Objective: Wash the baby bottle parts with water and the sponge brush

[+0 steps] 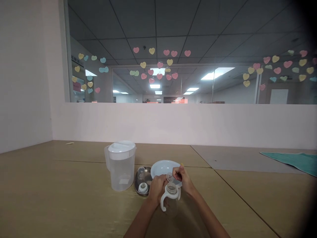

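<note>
My left hand grips a clear baby bottle by its white handle, holding it upright just above the tabletop. My right hand pinches a small clear plastic piece close to the bottle's open mouth. A small yellowish tip shows above those fingers. Behind my hands lie a white bowl and a steel dish. The dish holds a clear cup and a white bottle collar. Left of it stands a lidded plastic pitcher.
The beige table runs to a white wall with a window bearing heart-shaped notes. A teal cloth lies on a grey mat at the far right. A small scrap lies near the wall.
</note>
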Available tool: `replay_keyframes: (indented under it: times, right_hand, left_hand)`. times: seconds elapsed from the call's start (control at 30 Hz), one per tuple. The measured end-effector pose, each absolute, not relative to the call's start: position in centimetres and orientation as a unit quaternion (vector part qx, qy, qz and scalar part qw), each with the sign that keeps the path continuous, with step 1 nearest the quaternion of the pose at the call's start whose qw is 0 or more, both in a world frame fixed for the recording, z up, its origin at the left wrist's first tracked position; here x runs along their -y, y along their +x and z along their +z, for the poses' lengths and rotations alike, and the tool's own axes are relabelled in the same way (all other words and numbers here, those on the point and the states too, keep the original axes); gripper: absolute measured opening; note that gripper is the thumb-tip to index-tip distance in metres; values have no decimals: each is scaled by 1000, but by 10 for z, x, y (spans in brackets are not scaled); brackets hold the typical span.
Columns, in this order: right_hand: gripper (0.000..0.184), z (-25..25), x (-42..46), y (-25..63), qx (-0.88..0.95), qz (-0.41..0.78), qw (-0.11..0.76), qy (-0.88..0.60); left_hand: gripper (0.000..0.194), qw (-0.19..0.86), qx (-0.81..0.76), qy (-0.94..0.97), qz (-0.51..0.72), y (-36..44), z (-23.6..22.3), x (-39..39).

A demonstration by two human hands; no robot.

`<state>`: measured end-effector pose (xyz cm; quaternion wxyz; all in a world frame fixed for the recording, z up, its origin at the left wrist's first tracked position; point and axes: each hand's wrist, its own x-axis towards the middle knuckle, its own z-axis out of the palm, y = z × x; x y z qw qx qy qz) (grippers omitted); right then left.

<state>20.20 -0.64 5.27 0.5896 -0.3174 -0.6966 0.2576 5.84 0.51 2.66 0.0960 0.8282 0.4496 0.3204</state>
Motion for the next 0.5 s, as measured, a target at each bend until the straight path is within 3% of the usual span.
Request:
replay_keyframes:
  times: [0.5]
  right_hand:
    - [59, 38, 1, 195, 746, 210, 540, -328]
  left_hand:
    - [35, 99, -416, 835, 348, 59, 16, -11]
